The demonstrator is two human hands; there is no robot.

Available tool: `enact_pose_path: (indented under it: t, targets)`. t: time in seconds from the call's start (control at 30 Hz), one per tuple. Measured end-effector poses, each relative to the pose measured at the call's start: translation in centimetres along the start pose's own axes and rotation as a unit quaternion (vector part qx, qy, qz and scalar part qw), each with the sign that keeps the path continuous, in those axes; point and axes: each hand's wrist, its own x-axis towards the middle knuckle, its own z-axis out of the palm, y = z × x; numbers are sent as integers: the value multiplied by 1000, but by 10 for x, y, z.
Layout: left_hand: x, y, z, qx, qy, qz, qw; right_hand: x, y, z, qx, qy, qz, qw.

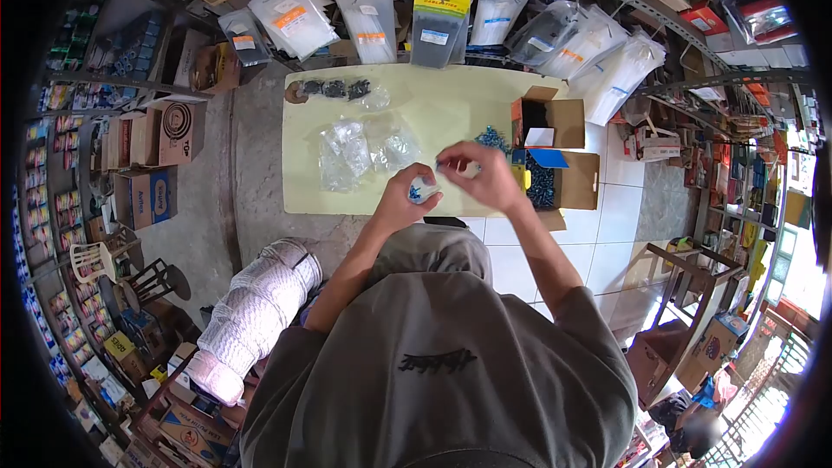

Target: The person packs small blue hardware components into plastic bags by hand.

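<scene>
A grey T-shirt (451,399) with dark lettering lies nearest. Ahead, the left hand's (404,201) grip pinches a clear packet (423,190) of blue pieces; what the right hand's (485,177) curled grip holds, I cannot tell. On the counter (451,91), clear plastic bags (355,152) lie at 10 o'clock, an open carton (580,182) at 3.

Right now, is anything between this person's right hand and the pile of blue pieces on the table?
Nothing visible stands between them: the pile of blue pieces lies on the table just beyond the right hand. The open boxes are off to its right.
</scene>
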Motion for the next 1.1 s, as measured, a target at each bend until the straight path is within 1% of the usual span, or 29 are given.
enact_pose_path:
  t: [0.03,0.1,0.17,0.23,0.3,0.33,0.37,0.43,0.47,0.53,0.57,0.63,0.67,0.87,1.1]
  targets:
    - [3,0,1,-1,-7,-3,1000,-6,-6,6,-6,1,-25,1000]
    - [6,3,4,-4,-16,-3,1000,-15,-10,13,-14,8,-40,999]
    - [9,8,3,-14,-41,5,999,-21,-5,17,-27,14,-45,999]
    - [9,6,5,-17,-40,2,999,-23,-3,16,-39,19,-51,998]
    - [7,2,4,-19,-37,-5,999,-25,-1,9,-22,39,-20,999]
    - [7,-1,4,-3,-32,16,999,-24,5,4,-40,64,7,997]
    - [6,-3,3,13,-25,36,999,-22,21,1,-48,83,57,994]
    - [4,-4,1,4,-18,40,999,-15,51,-2,-105,121,70,985]
    - [2,-4,0,-4,-12,44,999,-13,74,0,-105,119,69,985]
    - [-2,-6,-1,-6,-4,46,999,-9,125,11,-249,103,62,961]
    - [-4,-7,-2,-8,2,49,999,-8,144,17,-249,102,60,961]
    - [-9,-7,-4,-10,6,40,999,-4,172,30,-342,55,106,932]
    - [-11,-7,-6,-14,7,31,999,-2,184,34,-341,52,102,933]
    - [-20,-10,-12,-9,38,24,999,-1,207,47,-346,18,90,934]
    - [-23,-11,-12,-16,48,25,998,0,214,48,-390,23,52,919]
